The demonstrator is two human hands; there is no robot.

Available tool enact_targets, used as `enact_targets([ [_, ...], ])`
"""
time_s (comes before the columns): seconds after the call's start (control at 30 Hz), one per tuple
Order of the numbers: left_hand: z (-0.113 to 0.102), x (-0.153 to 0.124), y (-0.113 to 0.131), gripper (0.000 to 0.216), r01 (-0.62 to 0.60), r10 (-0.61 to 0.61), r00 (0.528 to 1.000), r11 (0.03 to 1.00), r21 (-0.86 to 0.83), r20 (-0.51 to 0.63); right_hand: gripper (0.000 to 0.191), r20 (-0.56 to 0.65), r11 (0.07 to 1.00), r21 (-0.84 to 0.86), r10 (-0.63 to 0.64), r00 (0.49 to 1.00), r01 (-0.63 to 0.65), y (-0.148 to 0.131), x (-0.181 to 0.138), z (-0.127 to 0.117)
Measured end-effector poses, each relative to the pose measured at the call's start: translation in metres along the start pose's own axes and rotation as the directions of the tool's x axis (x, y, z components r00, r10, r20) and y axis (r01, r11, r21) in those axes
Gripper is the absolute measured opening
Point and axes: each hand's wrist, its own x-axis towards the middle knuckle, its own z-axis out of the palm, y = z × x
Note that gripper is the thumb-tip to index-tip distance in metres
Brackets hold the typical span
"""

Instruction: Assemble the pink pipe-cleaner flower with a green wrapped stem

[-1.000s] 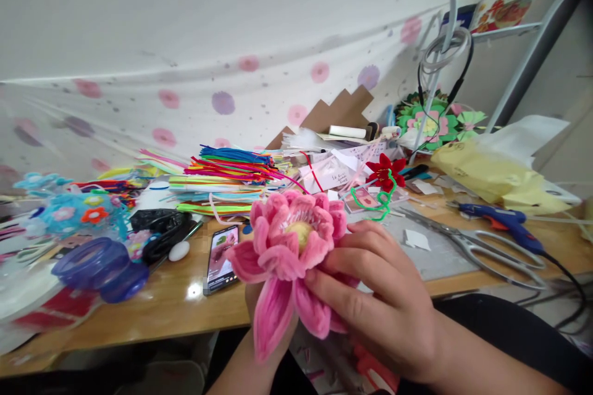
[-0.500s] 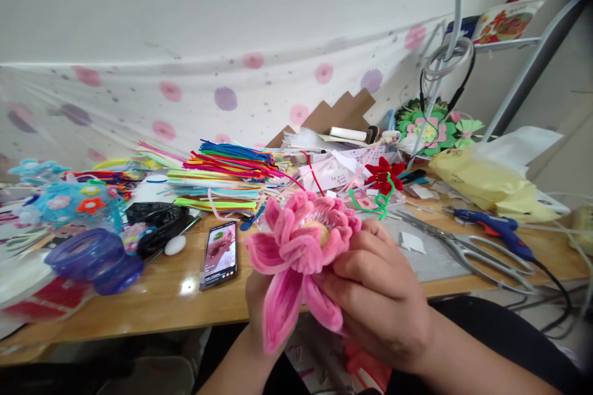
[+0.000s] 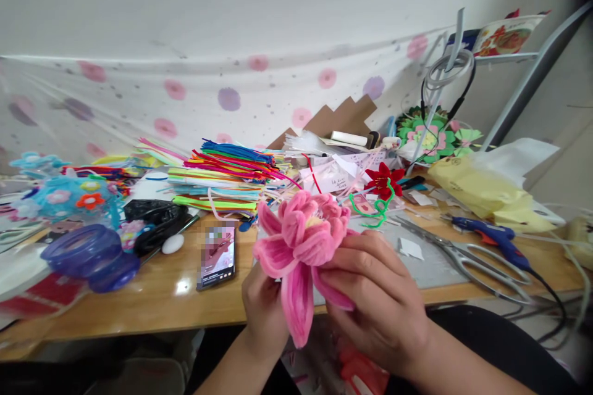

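Observation:
A large pink pipe-cleaner flower [image 3: 303,241] with a yellowish centre is held in front of me, just off the table's near edge. My left hand [image 3: 264,308] grips it from below, behind a long hanging petal, with its fingers mostly hidden. My right hand [image 3: 377,302] is closed around the flower's right side, fingers pressed on the lower petals.
On the wooden table [image 3: 152,308] lie a phone [image 3: 217,250], a stack of coloured pipe cleaners [image 3: 222,176], a purple tape holder [image 3: 90,256], a red flower with green stem [image 3: 382,188], big scissors [image 3: 467,259], a blue glue gun [image 3: 493,237] and a yellow bag [image 3: 486,188].
The flower has been turned and tilted in both hands, so its face points more upward and away. My left hand has come further into view. The camera view drifted slightly.

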Motion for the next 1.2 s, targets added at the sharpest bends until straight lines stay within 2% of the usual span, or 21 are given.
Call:
enact_targets([
  [0.1,-0.001,0.001,0.001,0.007,-0.141,0.133,0.988,0.986,0.093,0.082,0.015,-0.039,1.0,0.016,0.015,0.999,-0.014,-0.002,0.002,0.003],
  [0.23,-0.001,0.001,0.003,0.01,-0.227,0.205,0.972,0.95,0.213,0.117,0.015,-0.065,1.0,0.013,0.014,0.998,-0.013,-0.003,0.005,0.006],
  [0.33,0.0,0.0,0.001,0.012,-0.238,0.206,0.968,0.937,0.257,0.143,0.012,-0.073,1.0,-0.001,0.007,0.997,-0.007,0.0,0.003,0.009],
  [0.47,-0.001,0.0,-0.005,0.01,-0.194,0.167,0.978,0.951,0.24,0.127,0.012,-0.019,0.999,-0.04,-0.002,1.0,0.001,0.006,-0.002,0.01],
  [0.57,-0.003,0.0,-0.009,0.008,-0.215,0.188,0.974,0.944,0.252,0.128,0.015,-0.004,0.997,-0.071,0.018,1.0,-0.018,0.006,-0.003,0.009],
  [0.77,-0.004,-0.002,-0.015,0.003,-0.239,0.21,0.971,0.908,0.345,0.118,0.01,-0.111,0.976,-0.081,0.194,0.975,-0.203,-0.005,-0.003,0.021],
  [0.83,-0.004,-0.003,-0.017,0.004,-0.217,0.198,0.976,0.914,0.342,0.089,0.009,-0.105,0.972,-0.097,0.205,0.973,-0.215,-0.006,-0.005,0.022],
  [0.9,-0.005,-0.004,-0.02,0.008,-0.17,0.159,0.985,0.938,0.303,0.063,0.004,-0.063,0.98,-0.099,0.169,0.984,-0.174,-0.003,-0.005,0.016],
  [1.07,-0.004,-0.002,-0.022,0.012,-0.046,0.033,0.998,0.967,0.25,0.058,0.027,-0.032,0.993,0.027,0.118,0.993,-0.117,0.007,0.011,-0.015],
  [1.2,0.001,0.0,-0.017,0.014,0.029,-0.055,0.995,0.96,0.279,0.088,0.041,0.049,0.991,-0.006,0.135,0.99,-0.135,0.006,0.02,-0.018],
])
